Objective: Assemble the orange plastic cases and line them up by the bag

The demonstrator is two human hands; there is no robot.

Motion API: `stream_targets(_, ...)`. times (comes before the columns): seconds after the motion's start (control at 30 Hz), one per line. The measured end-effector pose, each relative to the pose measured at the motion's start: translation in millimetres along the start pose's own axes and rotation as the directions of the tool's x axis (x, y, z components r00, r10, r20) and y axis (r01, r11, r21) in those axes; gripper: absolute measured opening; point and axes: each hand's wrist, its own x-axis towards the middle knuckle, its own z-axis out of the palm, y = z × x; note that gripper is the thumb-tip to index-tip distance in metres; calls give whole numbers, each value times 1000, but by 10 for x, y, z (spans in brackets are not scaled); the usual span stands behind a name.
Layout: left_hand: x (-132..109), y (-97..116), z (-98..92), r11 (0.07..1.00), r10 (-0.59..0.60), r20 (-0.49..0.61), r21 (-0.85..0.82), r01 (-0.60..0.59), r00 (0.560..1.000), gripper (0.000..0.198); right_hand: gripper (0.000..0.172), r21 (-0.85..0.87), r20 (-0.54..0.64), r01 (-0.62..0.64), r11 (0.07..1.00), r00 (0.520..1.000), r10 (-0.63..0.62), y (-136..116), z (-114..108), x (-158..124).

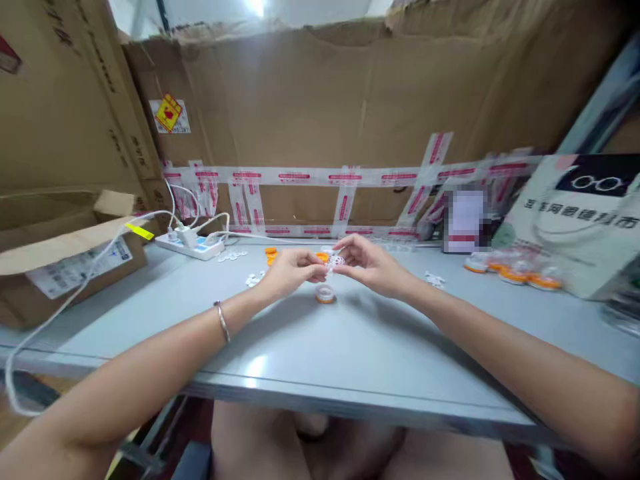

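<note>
Right hand (369,265) holding white latticed piece (336,262), long axis unclear, left hand (293,272) pinched narrow, orange-white ring (325,299) facing up

Right of the right hand (367,267), I read "网眼" and "市" on the white bag (575,247). Beyond the grip, the carton (310,107)'s tape (295,176) and yellow label (169,112) blur past my reading.

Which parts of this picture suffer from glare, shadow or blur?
Head view: a bright light glares at the top edge; head view: the table shows a reflection near its front edge, and soft shadows; head view: the small white piece at the right hand lacks fine detail.
</note>
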Motion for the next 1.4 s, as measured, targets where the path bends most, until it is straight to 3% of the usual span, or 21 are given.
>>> stream_targets(0.23, -3, 38, 19, 998, 35, -53, -59, -38, 998, 16, 26, -99, -107, -32, 995, 994, 21, -66, 8, -46)
stream_targets(0.43, -25, 87, 23, 992, 84, -65, -93, -90, 994, 20, 27, 225, -164, -62, 972, 981, 101, -131, 54, -45)
stream_targets(0.53, -26, 102, 22, 988, 97, -97, -114, -108, 991, 21, 28, 278, -151, -67, 958, 982, 112, -158, 60, -50)
stream_targets(0.77, -42, 102, 44, 978, 132, -98, -148, -145, 986, 21, 25, 180, -183, -29, 983, 981, 63, -135, 101, -63)
stream_targets(1.1, -58, 117, 69, 973, 166, -129, -140, -184, 978, 19, 26, 173, -254, -9, 985, 966, 53, -133, 115, -51)
stream_targets(1.4, -61, 127, 50, 973, 190, -104, -116, -202, 976, 18, 28, 214, -211, -45, 976, 973, 91, -109, 96, -53)
